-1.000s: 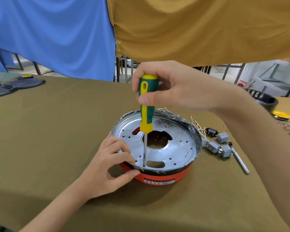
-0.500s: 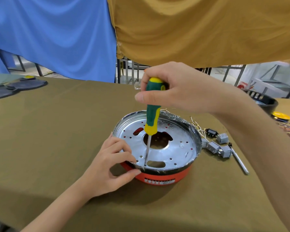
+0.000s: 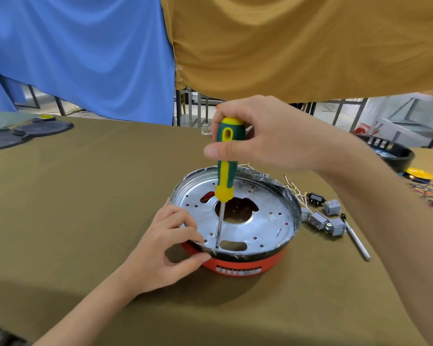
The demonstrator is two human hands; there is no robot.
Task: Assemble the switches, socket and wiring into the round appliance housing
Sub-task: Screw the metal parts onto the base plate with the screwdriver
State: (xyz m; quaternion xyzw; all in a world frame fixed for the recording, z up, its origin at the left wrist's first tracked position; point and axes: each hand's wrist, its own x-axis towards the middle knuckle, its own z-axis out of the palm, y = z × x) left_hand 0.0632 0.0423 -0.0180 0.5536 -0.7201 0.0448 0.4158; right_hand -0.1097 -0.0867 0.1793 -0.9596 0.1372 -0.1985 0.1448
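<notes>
Right hand (image 3: 268, 136) grips upright screwdriver (image 3: 225, 166) from above; left hand (image 3: 165, 248) pinches round housing (image 3: 280, 236) rim.

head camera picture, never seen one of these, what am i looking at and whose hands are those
The picture comes from a camera worn on a person's head, looking forward and down, so both hands are the wearer's own. There is no robot. The right hand grips a green and yellow screwdriver, held nearly upright with its tip down at the near edge of a shiny metal plate. That plate sits in a round red housing. The left hand pinches the housing's rim to steady it. All this rests on a table under an olive cloth. To the right lie small grey switches, some wires and a thin metal tool.
</notes>
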